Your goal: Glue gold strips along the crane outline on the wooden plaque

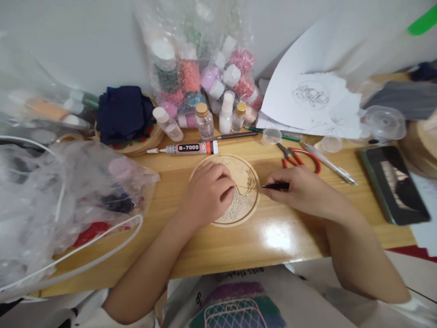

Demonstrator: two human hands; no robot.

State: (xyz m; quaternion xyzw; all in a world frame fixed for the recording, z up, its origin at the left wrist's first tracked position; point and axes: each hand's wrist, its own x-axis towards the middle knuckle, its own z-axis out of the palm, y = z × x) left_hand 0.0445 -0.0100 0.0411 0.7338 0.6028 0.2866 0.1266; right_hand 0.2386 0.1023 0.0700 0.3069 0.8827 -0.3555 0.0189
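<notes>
A round wooden disc (239, 210) with a fine line pattern lies on the wooden table. Gold-coloured wire curves over its right part. My left hand (213, 193) rests on the disc's left side, fingers curled and pressed together; whatever they may hold is hidden. Just beyond the disc's right edge, my right hand (297, 189) grips a thin black tool (277, 186), its tip pointing left at the rim. A B-7000 glue tube (191, 148) lies behind the disc.
Red-handled pliers (300, 159), a silver pen (329, 164) and a phone (394, 184) lie to the right. Small bottles (205, 122) and bagged jars stand at the back. Plastic bags (85, 196) and a white cable (102, 232) cover the left. Paper drawings (307, 102) lean against the wall.
</notes>
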